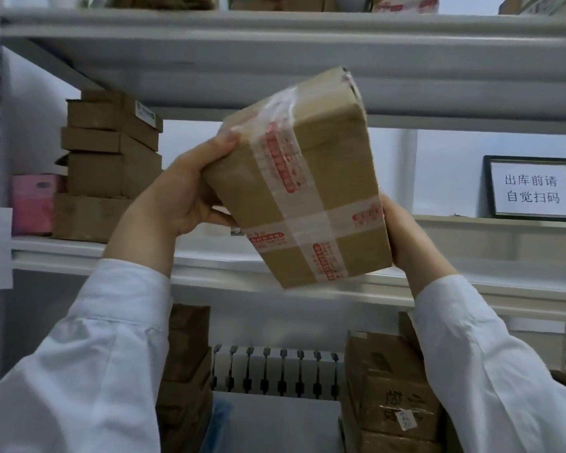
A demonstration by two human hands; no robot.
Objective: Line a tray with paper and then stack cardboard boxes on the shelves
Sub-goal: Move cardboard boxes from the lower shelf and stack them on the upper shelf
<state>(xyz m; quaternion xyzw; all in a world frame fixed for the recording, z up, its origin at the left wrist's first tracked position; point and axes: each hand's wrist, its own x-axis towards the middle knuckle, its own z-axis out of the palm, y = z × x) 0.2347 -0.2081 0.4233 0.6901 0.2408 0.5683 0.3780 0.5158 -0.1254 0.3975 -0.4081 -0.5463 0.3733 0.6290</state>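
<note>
A brown cardboard box (311, 178), sealed with clear tape printed in red, is held tilted in the air in front of the middle shelf (209, 259). My left hand (183, 188) grips its left side, thumb on the upper corner. My right hand (402, 233) clasps its lower right edge. Both arms wear white sleeves. The box touches no shelf.
A stack of brown boxes (108, 165) and a pink package (33, 204) stand at the left of the middle shelf. A framed sign (533, 188) stands at its right. More boxes (393, 387) sit below, beside a white radiator (275, 371). An upper shelf (275, 24) spans overhead.
</note>
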